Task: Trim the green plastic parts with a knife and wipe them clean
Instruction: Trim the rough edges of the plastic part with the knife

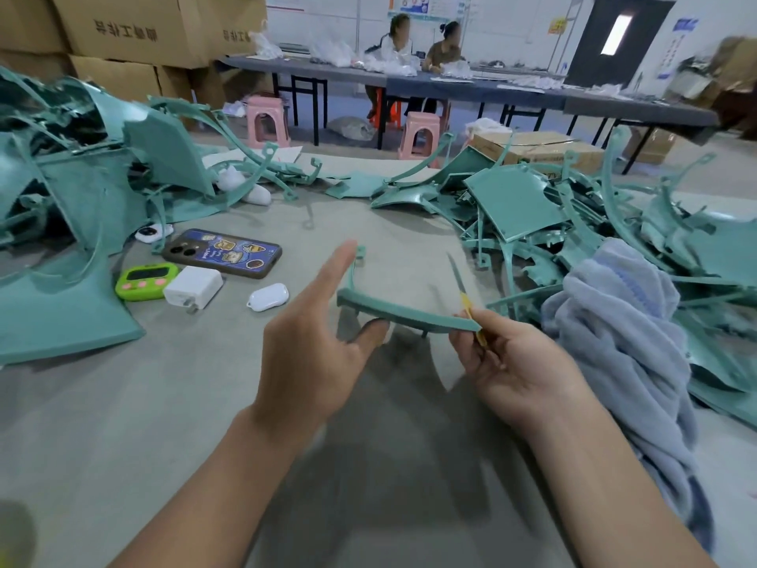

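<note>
I am watching through one wide-angle camera riding on the person's head, which is facing forward and tilting down over the grey desk [123, 424]. It is sitting close, so both forearms [229, 485] are showing from the bottom edge, and the left hand [311, 354] and right hand [520, 362] are filling the middle of the frame. The lens is also reaching across the room, taking in a long dark desk [471, 90] running along the top.

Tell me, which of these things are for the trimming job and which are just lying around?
For the job: curved green part, knife, blue-grey towel, piles of green parts.
Lying about: phone, green timer, white charger, earbud case.
</note>
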### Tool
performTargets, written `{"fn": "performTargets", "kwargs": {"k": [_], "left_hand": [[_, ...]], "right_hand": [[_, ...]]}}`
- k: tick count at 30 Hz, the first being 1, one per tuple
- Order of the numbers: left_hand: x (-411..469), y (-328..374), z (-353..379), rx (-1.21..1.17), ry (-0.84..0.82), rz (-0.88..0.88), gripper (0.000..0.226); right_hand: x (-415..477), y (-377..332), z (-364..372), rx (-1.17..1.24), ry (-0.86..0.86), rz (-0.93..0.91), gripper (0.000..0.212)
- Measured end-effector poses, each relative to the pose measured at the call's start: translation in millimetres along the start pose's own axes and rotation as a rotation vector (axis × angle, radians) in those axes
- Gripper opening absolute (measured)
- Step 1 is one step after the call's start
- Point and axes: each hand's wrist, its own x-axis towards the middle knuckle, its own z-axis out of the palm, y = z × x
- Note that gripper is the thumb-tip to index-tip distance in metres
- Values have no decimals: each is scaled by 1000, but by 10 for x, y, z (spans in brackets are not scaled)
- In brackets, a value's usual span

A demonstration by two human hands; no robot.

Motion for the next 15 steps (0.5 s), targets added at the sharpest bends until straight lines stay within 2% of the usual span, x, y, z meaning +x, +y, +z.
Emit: {"fn": "performTargets", "kwargs": {"k": [2, 3, 5, 7, 9, 11, 12, 15], "left_hand": [[14, -26, 4, -164, -82, -134, 84], [15, -52, 15, -198, -101, -142, 72], [-3, -64, 35, -206, -78, -101, 42], [-47, -35, 54, -180, -12, -15, 32], [-83, 2, 71, -29, 53, 112, 23], [-87, 19, 92, 143, 88, 177, 16], [-72, 17, 99, 205, 99, 161, 17], [-32, 11, 119, 302, 104, 28, 23]], "right_hand": [[-16, -35, -16, 97, -75, 89, 18], [-21, -40, -20, 136, -102, 122, 19], [-22, -42, -36, 166, -123, 150, 19], [-8, -31, -44, 68, -90, 102, 20], [43, -1, -62, -183, 57, -90, 12], [84, 42, -99, -415, 242, -369, 23], [81, 50, -108, -472, 268, -503, 29], [-26, 134, -69, -632, 105, -799, 34]]}}
